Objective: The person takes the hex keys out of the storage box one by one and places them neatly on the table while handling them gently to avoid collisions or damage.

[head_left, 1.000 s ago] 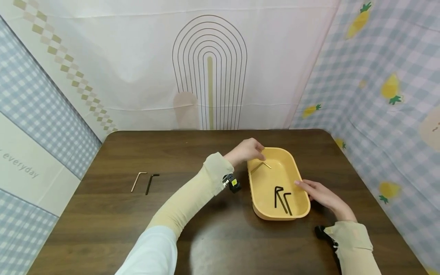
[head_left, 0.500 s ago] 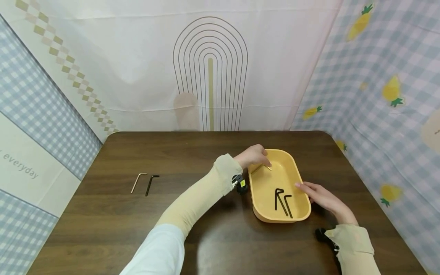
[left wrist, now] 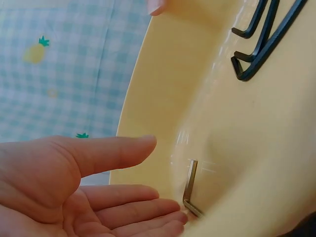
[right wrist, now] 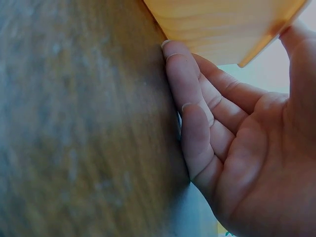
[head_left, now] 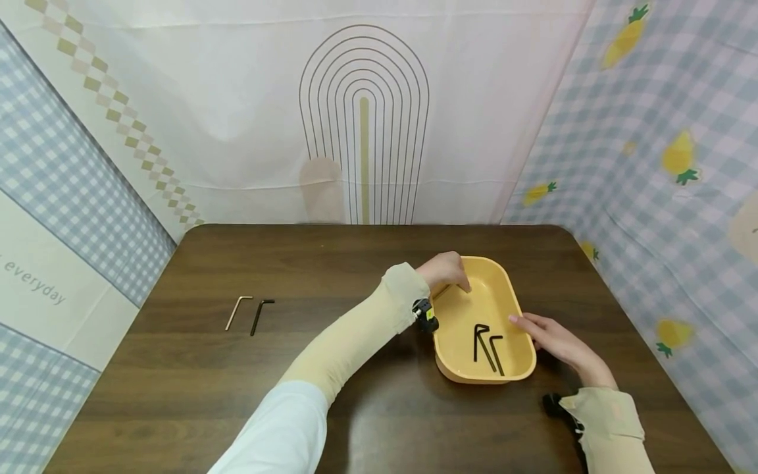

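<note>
The tray (head_left: 474, 299) is gripped at its side by the right hand (head_left: 559, 341); inside, beside the gold key (left wrist: 190, 181), the left hand (head_left: 447, 271) is held, fingers straight.

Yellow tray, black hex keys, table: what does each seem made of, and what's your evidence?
Yellow tray: probably plastic, slightly glossy; highlights run along its inner curve. Black hex keys: likely metal, dark satin finish; crisp facets catch light. Table: wood or printed laminate, low gloss; streaky brown grain shows.

Dk wood-grain tbl (head_left: 177, 388) is carrying yellow tray (head_left: 482, 306), R side.
Brass-toned hex key (head_left: 233, 313) & blk hex key (head_left: 256, 318) are lying L, near ea. other.
</note>
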Tool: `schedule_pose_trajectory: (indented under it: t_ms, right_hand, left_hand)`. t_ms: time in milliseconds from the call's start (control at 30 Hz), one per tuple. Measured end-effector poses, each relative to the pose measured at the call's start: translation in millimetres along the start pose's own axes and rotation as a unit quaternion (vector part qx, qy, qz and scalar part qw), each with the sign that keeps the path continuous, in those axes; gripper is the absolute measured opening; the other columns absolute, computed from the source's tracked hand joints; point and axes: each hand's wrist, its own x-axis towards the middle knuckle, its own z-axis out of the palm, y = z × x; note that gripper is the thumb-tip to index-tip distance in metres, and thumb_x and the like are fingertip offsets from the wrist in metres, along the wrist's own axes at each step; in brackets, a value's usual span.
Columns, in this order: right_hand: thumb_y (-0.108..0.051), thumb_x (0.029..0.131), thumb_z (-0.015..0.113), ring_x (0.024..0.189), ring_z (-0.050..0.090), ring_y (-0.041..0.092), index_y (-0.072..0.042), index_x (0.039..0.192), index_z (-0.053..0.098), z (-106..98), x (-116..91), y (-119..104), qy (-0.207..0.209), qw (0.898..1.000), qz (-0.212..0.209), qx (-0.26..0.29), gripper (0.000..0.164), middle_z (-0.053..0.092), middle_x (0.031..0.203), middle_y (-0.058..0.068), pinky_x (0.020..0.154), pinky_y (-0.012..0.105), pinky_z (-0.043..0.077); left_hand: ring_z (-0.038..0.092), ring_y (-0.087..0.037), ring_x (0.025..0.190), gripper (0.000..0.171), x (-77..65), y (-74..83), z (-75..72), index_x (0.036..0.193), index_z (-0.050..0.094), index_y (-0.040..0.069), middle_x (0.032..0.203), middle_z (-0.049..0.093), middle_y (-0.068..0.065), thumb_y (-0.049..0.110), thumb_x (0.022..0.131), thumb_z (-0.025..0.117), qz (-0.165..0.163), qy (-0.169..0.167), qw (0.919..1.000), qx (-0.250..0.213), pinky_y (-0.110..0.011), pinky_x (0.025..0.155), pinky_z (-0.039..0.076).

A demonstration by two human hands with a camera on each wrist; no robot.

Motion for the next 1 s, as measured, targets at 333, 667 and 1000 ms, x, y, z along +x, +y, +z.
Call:
schedule_pose_trajectory:
  t_ms: [333, 667, 1000]
  right_hand:
    - [-0.054, 0.104, 0.045, 0.095, 0.064, 0.019, 0.003, 0.142, 0.048, 0, 1, -1, 0.006, 1.0, 0.007, -0.012, 0.069, 0.068, 0.115, 0.011, 0.081, 0.034, 0.052]
    - [-0.056, 0.103, 0.046, 0.096, 0.064, 0.018, 0.003, 0.141, 0.05, 0, 0, 0, 0.007, 1.0, 0.011, -0.014, 0.07, 0.068, 0.114, 0.011, 0.081, 0.033, 0.052]
    - [-0.054, 0.105, 0.044, 0.095, 0.064, 0.018, 0.005, 0.143, 0.046, 0, 0, 1, 0.002, 1.0, 0.011, -0.015, 0.07, 0.068, 0.116, 0.012, 0.079, 0.034, 0.053]
  left_hand:
    - [0.018, -0.01, 0.049, 0.06, 1.4, 0.7, -1.1, 0.05, 0.029, 0.016, 0.052, 0.019, 0.005, 0.002, 0.086, 0.076, 0.009, -0.026, 0.9994, -0.022, -0.027, 0.053, 0.024]
    - [0.034, -0.014, 0.052, 0.046, -14.6, 4.8, 1.6, 0.053, 0.045, 0.008, 0.052, 0.033, 0.003, 0.0, 0.085, 0.076, 0.032, -0.058, 0.9973, -0.033, -0.031, 0.055, 0.04]
    - [0.016, -0.008, 0.049, 0.057, -13.0, 3.3, 7.3, 0.05, 0.032, 0.014, 0.053, 0.022, 0.003, 0.001, 0.089, 0.072, 0.066, -0.089, 0.9931, 0.038, -0.022, 0.049, 0.021]
